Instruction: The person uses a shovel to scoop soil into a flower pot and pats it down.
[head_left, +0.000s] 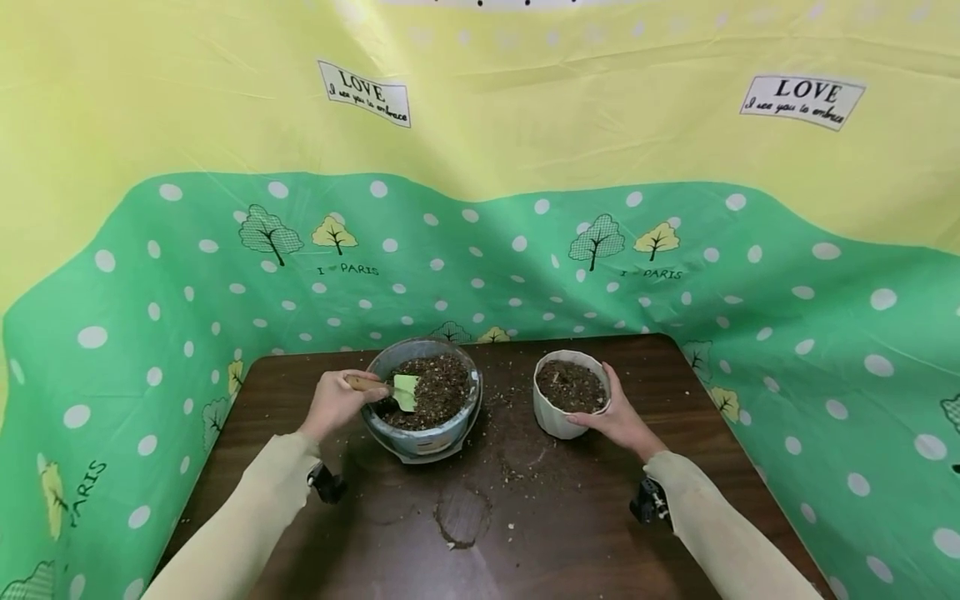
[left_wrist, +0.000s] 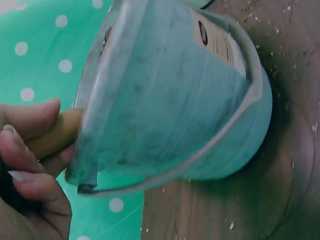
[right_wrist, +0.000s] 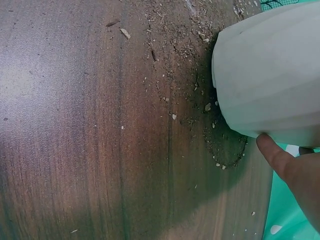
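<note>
In the head view my left hand [head_left: 337, 403] grips the wooden handle [head_left: 366, 384] of a small trowel with a light green blade [head_left: 406, 392]. That blade lies at the soil [head_left: 442, 392] inside a grey-blue bucket [head_left: 423, 442]. The left wrist view shows the bucket's side [left_wrist: 165, 95] with its handle hanging down, and my fingers [left_wrist: 37, 192] curled round the wooden handle beside the rim. My right hand [head_left: 618, 419] holds a white ribbed pot [head_left: 553, 418] by its right side, thumb at the front. Dark soil [head_left: 572, 385] fills the pot nearly to its rim.
Both containers are on a dark brown wooden table [head_left: 570, 533]. Soil crumbs [head_left: 517, 475] are scattered between and in front of them, with a ring-shaped soil mark [head_left: 462, 518] near the front. A green and yellow patterned cloth [head_left: 480, 267] hangs behind and along the sides.
</note>
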